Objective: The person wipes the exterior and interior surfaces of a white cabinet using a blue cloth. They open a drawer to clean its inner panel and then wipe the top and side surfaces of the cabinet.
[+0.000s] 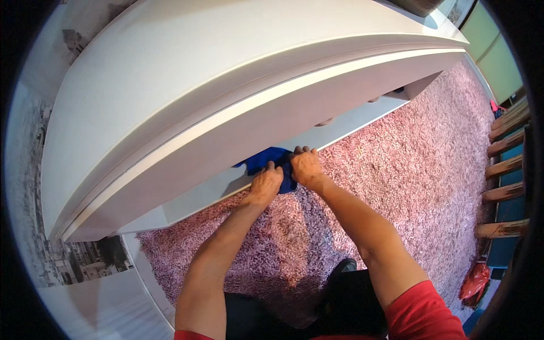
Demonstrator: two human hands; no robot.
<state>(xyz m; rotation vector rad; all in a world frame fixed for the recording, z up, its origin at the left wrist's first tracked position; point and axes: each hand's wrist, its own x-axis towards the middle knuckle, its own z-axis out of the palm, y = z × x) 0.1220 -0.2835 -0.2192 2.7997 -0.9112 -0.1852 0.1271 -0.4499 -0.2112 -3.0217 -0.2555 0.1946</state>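
A dark blue cloth hangs over the front edge of a low, open white compartment in a white cabinet. My left hand pinches the cloth near its left side, thumb and fingers bunched on the fabric. On the right side of the cloth, my right hand grips it, with its fingertips over the compartment's rim. The overhanging cabinet front hides the back of the cloth and much of the compartment.
A shaggy pink carpet lies before the cabinet. Wooden slats line the right side, with a red plastic bag near them. Partly hidden rounded objects show beneath the cabinet front. A dark shoe rests on the carpet.
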